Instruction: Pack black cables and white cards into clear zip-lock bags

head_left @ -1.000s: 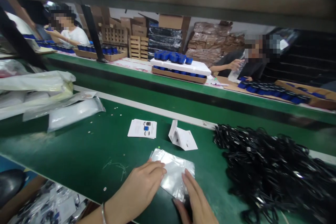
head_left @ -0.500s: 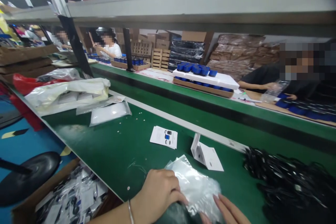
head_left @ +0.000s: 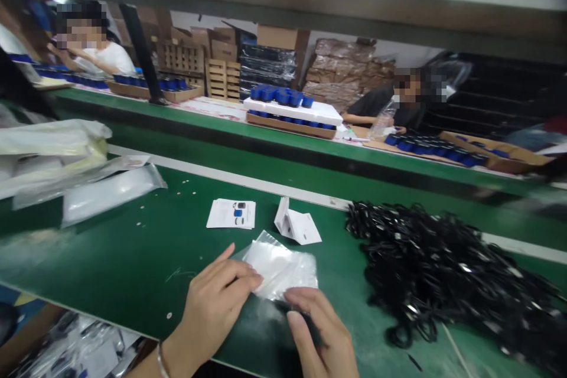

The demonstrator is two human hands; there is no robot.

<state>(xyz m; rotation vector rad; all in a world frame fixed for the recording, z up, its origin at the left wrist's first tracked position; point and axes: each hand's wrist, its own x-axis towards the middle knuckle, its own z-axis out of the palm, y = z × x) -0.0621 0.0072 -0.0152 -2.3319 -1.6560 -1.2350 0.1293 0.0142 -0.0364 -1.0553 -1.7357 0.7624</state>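
No legible text anywhere. White printed card (head_left: pixel 231 214) on green bench mat (head_left: pixel 133 254): small blue and black product pictures, lines of fine print beside them, too small to read. Folded white card (head_left: pixel 299 227) just right of it: small dark mark and faint print on face, unreadable. No brand, number or sign can be made out.
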